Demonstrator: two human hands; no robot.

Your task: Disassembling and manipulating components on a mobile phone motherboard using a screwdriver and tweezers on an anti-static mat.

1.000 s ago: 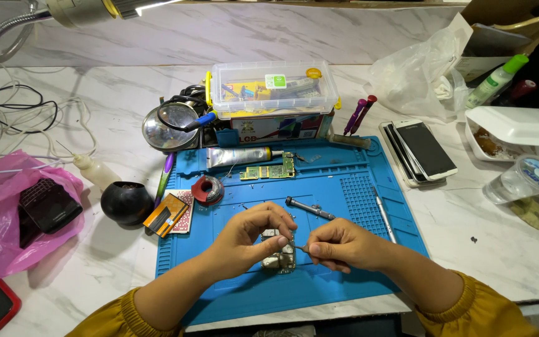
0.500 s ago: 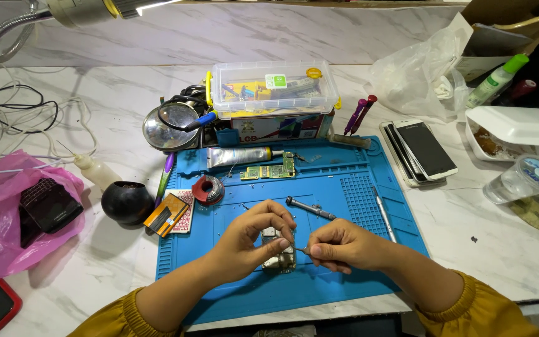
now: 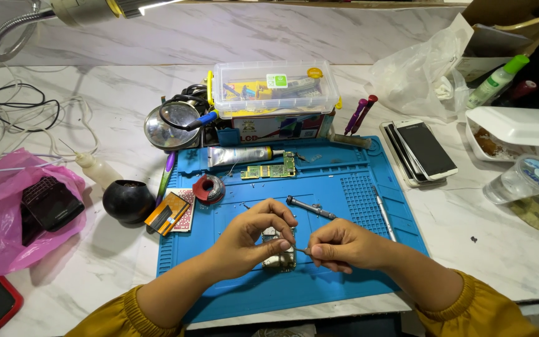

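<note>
Marble worktop (image 3: 488, 249) seen from head view, blue repair mat (image 3: 344, 187) laid at centre. Small phone board (image 3: 278, 254) held on mat's near part, pinched by left hand (image 3: 251, 240) fingers. Thin tool (image 3: 302, 251) gripped by curled right hand (image 3: 343, 244) fingers, tip touching board. Screwdriver (image 3: 310, 207) lying just beyond.

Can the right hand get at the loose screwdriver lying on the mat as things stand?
Probably yes. The screwdriver lies bare on the blue mat just beyond the right hand, nothing between them. But that hand already pinches a thin tool at the small device, so it would need to put that down first.
</note>
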